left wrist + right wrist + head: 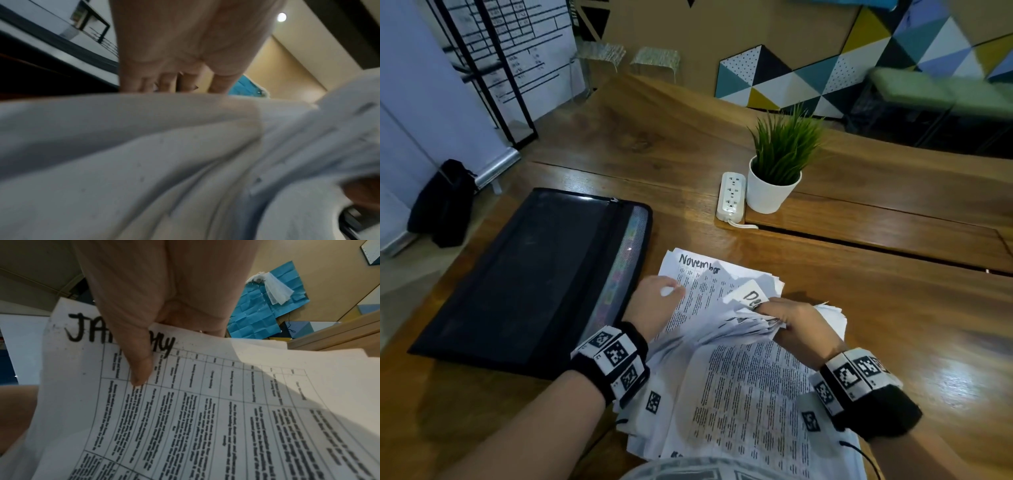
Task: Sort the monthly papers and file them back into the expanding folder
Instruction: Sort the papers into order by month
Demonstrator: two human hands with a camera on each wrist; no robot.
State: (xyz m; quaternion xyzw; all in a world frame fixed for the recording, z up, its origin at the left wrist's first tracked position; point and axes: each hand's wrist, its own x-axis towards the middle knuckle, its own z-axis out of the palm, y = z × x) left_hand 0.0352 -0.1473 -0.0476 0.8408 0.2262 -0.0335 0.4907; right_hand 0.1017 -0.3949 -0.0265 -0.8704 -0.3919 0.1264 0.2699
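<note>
A stack of printed monthly papers (743, 394) lies on the wooden table (900, 329) right in front of me. The black expanding folder (527, 281) lies flat to its left, with coloured tabs showing along its right side. My right hand (770, 313) grips a fanned bunch of sheets by their top edges. In the right wrist view its thumb (139, 369) presses on a sheet headed January (185, 418). My left hand (671, 291) pinches the left edge of the lower sheets, beside the one headed November (698, 270). A sheet starting "De" (751, 296) sticks up between my hands.
A white power strip (731, 198) and a potted green plant (774, 192) stand beyond the papers. A long slot (859, 241) runs across the table behind them. A black bag (445, 205) sits on the floor at the left.
</note>
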